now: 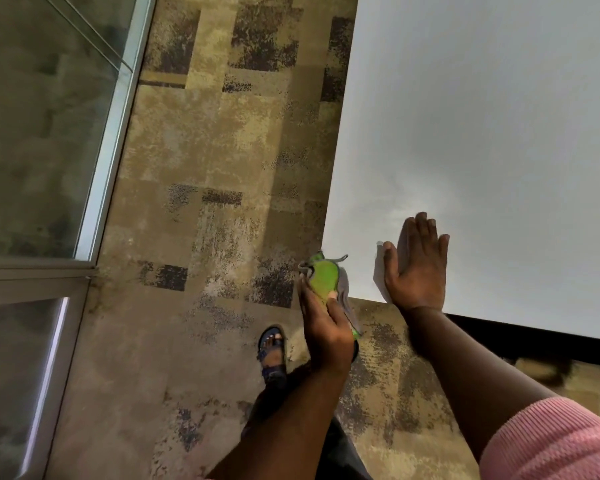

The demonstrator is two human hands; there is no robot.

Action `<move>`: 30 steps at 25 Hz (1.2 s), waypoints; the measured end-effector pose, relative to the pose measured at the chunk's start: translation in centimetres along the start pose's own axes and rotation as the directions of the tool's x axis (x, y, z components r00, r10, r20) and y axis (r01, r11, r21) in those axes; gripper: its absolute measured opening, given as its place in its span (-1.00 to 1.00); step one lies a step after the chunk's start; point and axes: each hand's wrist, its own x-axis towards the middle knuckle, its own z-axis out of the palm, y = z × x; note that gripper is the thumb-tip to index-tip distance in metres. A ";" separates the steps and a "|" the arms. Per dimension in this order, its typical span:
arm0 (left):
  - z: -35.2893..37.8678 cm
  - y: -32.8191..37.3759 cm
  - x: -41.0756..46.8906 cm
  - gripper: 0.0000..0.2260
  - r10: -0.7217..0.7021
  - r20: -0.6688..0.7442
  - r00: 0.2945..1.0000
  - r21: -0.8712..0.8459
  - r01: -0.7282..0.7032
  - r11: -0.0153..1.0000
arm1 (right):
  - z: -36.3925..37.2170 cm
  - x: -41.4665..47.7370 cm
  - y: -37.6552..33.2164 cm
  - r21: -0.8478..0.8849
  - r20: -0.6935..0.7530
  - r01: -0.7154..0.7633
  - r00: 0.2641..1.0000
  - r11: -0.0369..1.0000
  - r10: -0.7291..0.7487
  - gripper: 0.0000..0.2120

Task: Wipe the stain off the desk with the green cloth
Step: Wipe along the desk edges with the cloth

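The green cloth [323, 278], bunched with a grey underside, is gripped in my left hand [326, 327] just off the near left corner of the white desk [482, 133]. My right hand [417, 265] lies flat on the desk near that corner, fingers spread and holding nothing. A faint greyish smudge [392, 213] shows on the desk surface just beyond my right hand's fingertips. The cloth hangs over the floor, beside the desk edge and not on the top.
Patterned brown carpet [205, 202] covers the floor left of the desk. A glass partition with a metal frame [104, 161] runs along the far left. My sandalled foot [272, 348] stands on the carpet below the cloth.
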 end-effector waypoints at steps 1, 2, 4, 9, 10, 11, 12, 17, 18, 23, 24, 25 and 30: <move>-0.1 0.2 -0.7 -0.48 -0.107 0.029 0.994 -0.098 0.109 0.989 | 0.0 0.0 0.0 -0.006 0.006 -0.005 1.000 1.000 0.005 -0.31; -0.1 0.8 -1.0 -0.53 -0.214 0.043 0.976 -0.182 0.218 0.959 | 0.0 0.0 0.1 -0.011 0.005 -0.004 1.000 1.000 0.004 -0.31; 0.4 2.4 0.2 -0.57 -0.442 0.031 0.897 -0.291 0.431 0.854 | 0.1 0.0 0.1 -0.006 -0.006 0.002 1.000 1.000 -0.002 -0.31; 1.9 6.2 1.8 -0.53 -0.697 -0.006 0.717 -0.406 0.635 0.657 | 0.0 -0.1 0.1 0.027 -0.013 0.003 1.000 1.000 -0.003 -0.32; 2.3 6.8 1.7 -0.53 -0.717 -0.012 0.697 -0.449 0.637 0.626 | 0.0 -0.1 0.1 0.030 -0.015 0.004 1.000 1.000 -0.004 -0.33; 2.7 7.0 1.6 -0.54 -0.737 -0.013 0.676 -0.492 0.637 0.593 | 0.0 -0.1 0.1 0.031 -0.016 0.005 1.000 0.999 -0.004 -0.33; 3.1 7.1 1.6 -0.57 -0.744 -0.021 0.668 -0.498 0.638 0.587 | 0.2 -0.1 0.2 0.030 -0.015 0.005 1.000 1.000 -0.004 -0.34; 3.7 5.7 -1.1 -0.74 -0.655 0.018 0.755 -0.398 0.607 0.688 | 0.6 0.0 0.6 0.033 -0.043 0.029 0.999 0.999 -0.028 -0.33; 3.1 5.4 -2.0 -0.81 -0.629 0.059 0.775 -0.376 0.601 0.705 | 0.6 0.0 0.5 0.031 -0.042 0.032 0.999 0.999 -0.031 -0.33; -2.2 3.9 -4.2 -0.83 -0.431 0.264 0.863 -0.552 0.502 0.666 | -0.7 -0.2 0.0 0.112 0.042 -0.005 0.999 0.994 0.001 -0.30; -3.3 4.3 -4.1 -0.89 -0.393 0.301 0.869 -0.593 0.493 0.637 | -1.4 -0.4 -0.4 0.161 0.058 0.005 0.998 0.987 -0.014 -0.30; -4.2 5.3 -3.9 -0.93 -0.368 0.334 0.868 -0.628 0.496 0.599 | -2.2 -0.7 -1.1 0.229 0.066 0.014 0.997 0.973 -0.030 -0.34; -7.3 13.2 -0.6 -0.29 -0.120 0.538 0.834 -0.690 0.518 0.506 | -10.0 -2.7 -7.7 0.838 0.161 -0.160 0.986 0.521 0.043 -0.74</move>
